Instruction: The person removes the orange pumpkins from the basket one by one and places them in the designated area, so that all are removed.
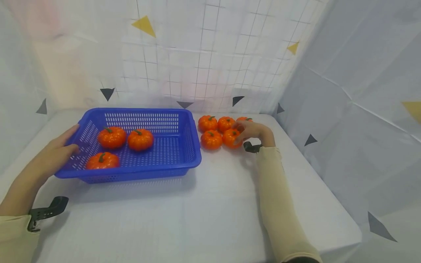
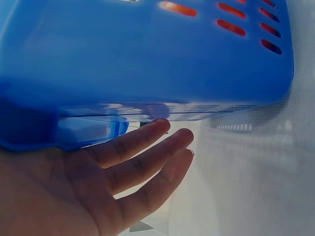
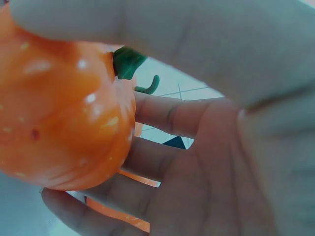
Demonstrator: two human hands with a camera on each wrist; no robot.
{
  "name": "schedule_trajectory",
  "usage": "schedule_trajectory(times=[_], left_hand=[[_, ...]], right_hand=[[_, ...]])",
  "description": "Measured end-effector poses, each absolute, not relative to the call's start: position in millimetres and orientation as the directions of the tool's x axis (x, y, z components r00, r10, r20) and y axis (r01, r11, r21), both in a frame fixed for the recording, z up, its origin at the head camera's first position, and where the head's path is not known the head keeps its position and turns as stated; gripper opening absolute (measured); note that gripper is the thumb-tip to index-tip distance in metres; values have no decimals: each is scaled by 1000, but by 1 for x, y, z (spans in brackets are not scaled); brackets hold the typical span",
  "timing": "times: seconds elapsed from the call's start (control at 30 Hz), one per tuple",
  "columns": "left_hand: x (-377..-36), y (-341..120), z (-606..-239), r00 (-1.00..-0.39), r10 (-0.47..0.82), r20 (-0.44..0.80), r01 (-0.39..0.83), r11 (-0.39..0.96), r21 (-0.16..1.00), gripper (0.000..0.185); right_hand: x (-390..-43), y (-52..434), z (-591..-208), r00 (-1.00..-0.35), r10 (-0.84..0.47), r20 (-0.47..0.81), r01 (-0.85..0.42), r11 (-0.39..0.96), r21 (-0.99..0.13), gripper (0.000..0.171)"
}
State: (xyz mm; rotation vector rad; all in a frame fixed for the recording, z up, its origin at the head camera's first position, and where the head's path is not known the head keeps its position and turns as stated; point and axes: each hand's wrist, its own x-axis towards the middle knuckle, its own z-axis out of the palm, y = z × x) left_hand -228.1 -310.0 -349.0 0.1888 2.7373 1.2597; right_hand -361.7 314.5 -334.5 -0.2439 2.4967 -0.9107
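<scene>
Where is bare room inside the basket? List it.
The basket's right half is bare, from the middle pumpkin to the right wall. The left half is crowded with three pumpkins. Outside, the table's near part is bare; the right hand covers the pumpkin cluster.

White table (image 1: pixel 213 219), gridded backdrop (image 1: pixel 204 54) with triangle marks

A white table (image 1: pixel 210 219) stands in a corner draped with white cloth (image 1: pixel 345 73); the back sheet (image 1: pixel 197 54) bears a faint grid and scattered yellow and dark triangles, under soft, even light
</scene>
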Motion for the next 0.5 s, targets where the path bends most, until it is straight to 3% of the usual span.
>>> schedule_trajectory(times=[0.5], left_hand=[[-226, -309, -349, -984, 170, -49, 75, 650, 757, 71]], right_hand=[[-367, 314, -339, -864, -287, -414, 31, 789, -613, 81]])
